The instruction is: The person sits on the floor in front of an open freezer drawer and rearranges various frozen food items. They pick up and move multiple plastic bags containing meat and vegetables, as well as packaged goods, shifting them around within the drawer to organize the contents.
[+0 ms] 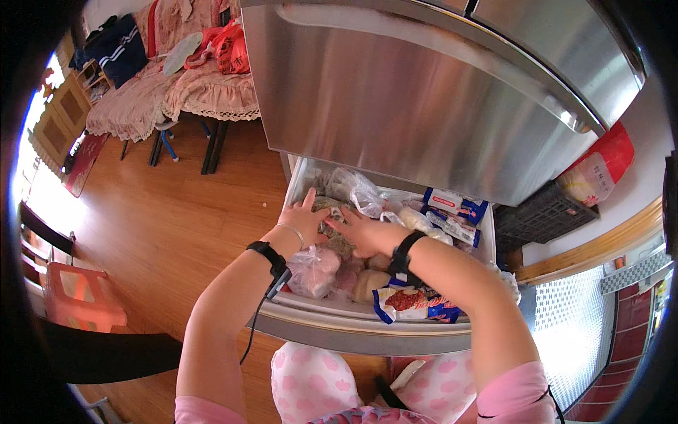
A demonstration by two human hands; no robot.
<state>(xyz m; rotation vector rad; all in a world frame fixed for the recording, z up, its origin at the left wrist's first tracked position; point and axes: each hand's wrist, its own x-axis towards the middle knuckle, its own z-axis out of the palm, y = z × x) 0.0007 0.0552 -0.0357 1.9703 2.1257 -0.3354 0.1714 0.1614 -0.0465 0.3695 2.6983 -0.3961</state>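
A freezer drawer (371, 334) stands pulled out below a stainless steel fridge door (413, 100). Both my hands are inside it, near its left side. My left hand (303, 214) and my right hand (365, 230) touch a clear plastic bag of greenish-brown food (339, 245), fingers spread; whether either grips it is hidden. Behind them lies a knotted clear bag (352, 188). Nearer me are a bag with pinkish contents (313, 270) and a round pale item (369, 285). A blue and white food packet (405, 305) lies at the front, with similar packets (450, 222) at the right.
A black plastic crate (551, 212) holding a red and clear bag (598, 175) stands right of the fridge. To the left are a bench with a pink cover (212, 98), a red plastic bag (232, 50) and an orange plastic stool (85, 305).
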